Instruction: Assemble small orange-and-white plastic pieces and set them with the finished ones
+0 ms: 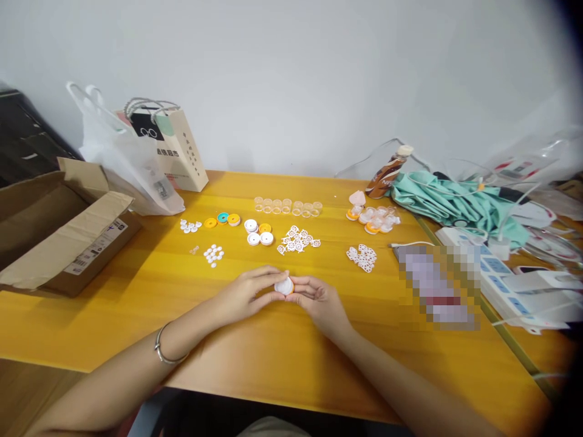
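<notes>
"So, what are the hands on?"

"One round white-and-orange piece (pixel 284 286), just above the table (pixel 255 358) near its front middle. The left hand (pixel 248 292) pinches it between thumb and fingers, nearly closed. The right hand (pixel 325 306) grips the opposite side, fingers curled in and thumb underneath."

"And the counts?"

"Beyond the hands, seven clear cups (pixel 277 206) stand in a row, four then three. Left of them lie three coloured rings (pixel 210 223): one yellow, one teal, one orange. Just beside those, four round caps (pixel 254 240), three white and one yellow."

"The small white bits?"

"Two heaps of lacy white pieces (pixel 298 243), one behind the hands, one farther right; they overlap too much to count. On the left, a group of white discs (pixel 213 255), roughly ten, and a cluster of little white parts (pixel 190 226) behind it. Several clear-topped pieces (pixel 378 218) crowd together at the right, near one brown bottle (pixel 386 175)."

"Any containers?"

"One cardboard box (pixel 98 246), flaps open, its inside hidden from here. One white plastic bag (pixel 132 164) with something printed showing dimly through it. One paper bag (pixel 191 152) behind that; I can't see what it holds."
</notes>
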